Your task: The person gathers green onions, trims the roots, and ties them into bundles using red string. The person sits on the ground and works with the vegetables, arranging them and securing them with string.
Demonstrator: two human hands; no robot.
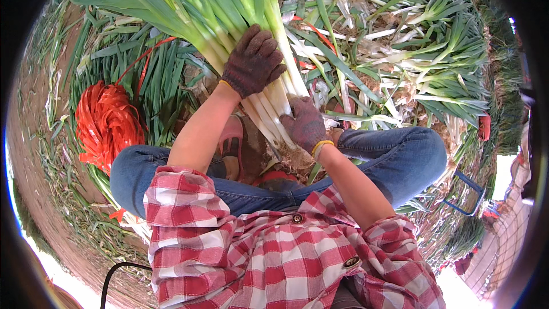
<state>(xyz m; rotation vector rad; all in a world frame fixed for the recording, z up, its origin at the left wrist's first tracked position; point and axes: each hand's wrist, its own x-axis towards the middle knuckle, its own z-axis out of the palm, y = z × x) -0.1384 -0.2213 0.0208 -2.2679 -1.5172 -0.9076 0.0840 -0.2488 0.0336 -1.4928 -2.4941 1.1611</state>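
Note:
A bunch of large green onions (pixel 206 13) lies slantwise before me, leaves towards the upper left, white stalks and roots between my knees. My left hand (pixel 254 61), in a dark knitted work glove, lies spread over the middle of the bunch, where green turns to white, its fingers over the stalks. My right hand (pixel 305 125), gloved alike, clasps the right side of the white stalks just above the roots (pixel 296 159); its fingertips are partly hidden. Red plastic strapping ribbon (pixel 108 125) is heaped beside my left knee, and a strand runs up from it under the leaves.
Loose green onions with roots (pixel 446 51) are piled at the right. Cut green leaves (pixel 158 81) lie at the left beyond the ribbon. A blue metal frame (pixel 469 184) stands by my right knee. Trimmings litter the soil (pixel 81 189) at far left. My shoe (pixel 232 141) is below the stalks.

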